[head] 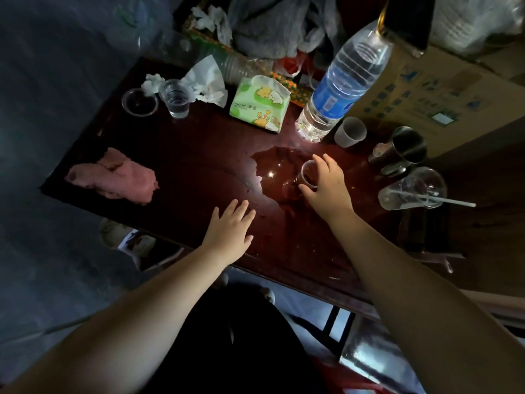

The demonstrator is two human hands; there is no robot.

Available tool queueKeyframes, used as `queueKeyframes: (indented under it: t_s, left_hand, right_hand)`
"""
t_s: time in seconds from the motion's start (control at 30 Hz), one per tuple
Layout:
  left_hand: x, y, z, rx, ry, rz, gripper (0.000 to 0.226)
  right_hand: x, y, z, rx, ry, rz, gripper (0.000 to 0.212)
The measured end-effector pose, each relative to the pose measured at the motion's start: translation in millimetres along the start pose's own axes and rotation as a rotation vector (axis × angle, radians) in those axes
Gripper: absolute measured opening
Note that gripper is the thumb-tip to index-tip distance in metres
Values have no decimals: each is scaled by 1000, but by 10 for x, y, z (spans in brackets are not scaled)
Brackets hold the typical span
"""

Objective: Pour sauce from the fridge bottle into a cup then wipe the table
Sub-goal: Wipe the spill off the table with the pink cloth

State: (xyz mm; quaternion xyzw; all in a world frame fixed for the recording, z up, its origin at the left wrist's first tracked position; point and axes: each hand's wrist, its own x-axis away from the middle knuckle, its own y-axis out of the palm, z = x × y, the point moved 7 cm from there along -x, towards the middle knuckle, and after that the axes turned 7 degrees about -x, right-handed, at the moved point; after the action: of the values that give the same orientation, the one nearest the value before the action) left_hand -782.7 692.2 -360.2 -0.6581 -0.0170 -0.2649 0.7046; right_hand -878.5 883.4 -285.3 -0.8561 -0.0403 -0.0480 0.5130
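A small clear cup [301,180] lies tipped on its side in a puddle of liquid [272,169] on the dark red table [181,155]. My right hand [326,184] curls its fingers and thumb round the cup's rim. My left hand [230,230] rests flat, fingers straight, on the table near its front edge, left of the puddle. A pink cloth [113,177] lies crumpled at the table's left end. No sauce bottle can be made out.
A large water bottle [341,83] stands behind the puddle. Around it are a green tissue pack [260,105], crumpled tissues [204,81], a glass of water [176,99], a clear lid [139,102], a paper cup [349,132], a metal cup [403,150], a tipped plastic cup with a straw [414,189] and a cardboard box [443,89].
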Motion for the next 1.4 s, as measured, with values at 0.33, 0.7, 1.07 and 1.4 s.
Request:
queueKeyframes:
  t_s: [0.33,0.7,1.07,1.4]
  left_hand:
    - [3,-6,13,6,-2,-4,61]
    - [-9,-76,141,-10,-79,6,58]
    - [36,22,186,-143,-44,30,67]
    - [21,36,166,-165,-48,21,67]
  right_hand:
    - [-84,-92,54,16,-34,31,68]
    - [650,-663,749,-10,162,152,71]
    - [1413,-849,1526,-32,490,206,71]
    - [1453,-749,1694,-38,513,182,68]
